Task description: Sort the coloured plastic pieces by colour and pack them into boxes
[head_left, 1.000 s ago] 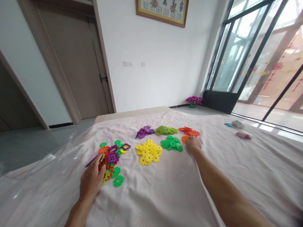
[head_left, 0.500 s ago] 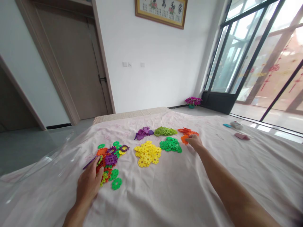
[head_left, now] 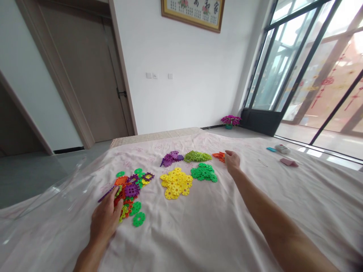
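My left hand (head_left: 103, 217) rests on the near left edge of a mixed pile of plastic interlocking pieces (head_left: 132, 190), thumb and fingers apart around some of them. A purple piece (head_left: 106, 193), seen edge-on, juts out beside its fingers. At the far right, my right hand (head_left: 232, 160) has its fingers closed at the small heap of orange pieces (head_left: 219, 155). Orange shows at the fingertips; the hand hides most of the piece there. Between the hands lie heaps of yellow snowflake discs (head_left: 176, 183), green discs (head_left: 204, 172), light-green pieces (head_left: 197, 156) and purple pieces (head_left: 171, 158).
A pale, wrinkled cloth (head_left: 193, 234) covers the surface. At the right lie a blue item (head_left: 271, 149), a white object (head_left: 282, 149) and a pink folded item (head_left: 289, 162). Clear plastic film (head_left: 53, 192) is at the left. Loose green discs (head_left: 138, 219) lie near the mixed pile.
My right hand has moved up and slightly away, onto the orange heap. The orange disc it held in front of that heap no longer shows there. My left hand stays at the mixed pile.
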Demonstrator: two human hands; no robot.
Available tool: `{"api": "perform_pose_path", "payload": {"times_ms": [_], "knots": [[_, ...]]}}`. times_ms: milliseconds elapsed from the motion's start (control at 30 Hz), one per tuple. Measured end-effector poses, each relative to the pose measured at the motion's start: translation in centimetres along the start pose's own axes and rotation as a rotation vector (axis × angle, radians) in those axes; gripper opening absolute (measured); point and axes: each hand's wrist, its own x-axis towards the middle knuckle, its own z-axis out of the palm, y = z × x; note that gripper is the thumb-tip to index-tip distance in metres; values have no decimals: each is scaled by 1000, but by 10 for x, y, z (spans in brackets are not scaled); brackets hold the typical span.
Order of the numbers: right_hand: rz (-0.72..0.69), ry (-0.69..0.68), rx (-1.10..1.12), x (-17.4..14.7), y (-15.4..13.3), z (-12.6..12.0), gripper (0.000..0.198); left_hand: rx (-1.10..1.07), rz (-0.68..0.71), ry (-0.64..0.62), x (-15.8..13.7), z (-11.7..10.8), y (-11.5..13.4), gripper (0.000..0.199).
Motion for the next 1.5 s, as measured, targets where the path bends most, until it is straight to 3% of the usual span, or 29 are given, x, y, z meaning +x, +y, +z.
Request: {"api": "perform_pose_path", "payload": {"times_ms": [100,300,400,533,700,833,1067,1267,1500], "knots": [[-47,-216,102,-36,-26,33,34,-9,12,15,0,0,0,51],[-399,-802,171,-161,-92,81,22,-27,1,1,-1,-5,4,51],[-545,-1027,58,-222,-103,90,25,-53,-5,-1,-2,-7,6,51],[-632,-1173,18,-276,-98,93,17,-70,-13,8,-2,-8,7,51],[-778,-1204,-185,-305,-98,91,42,-61,-5,16,-2,-7,6,51],[-816,-1155,-293,-316,-100,93,38,-65,1,30,-2,-7,7,51],[-631,-1054,-223,-321,-90,101,32,-70,10,40,-2,-10,10,50],[-398,-1113,-92,-318,-82,106,27,-65,6,31,-2,-10,9,49],[-365,-1049,46,-315,-78,107,12,-60,21,50,-2,-5,5,50]]}}
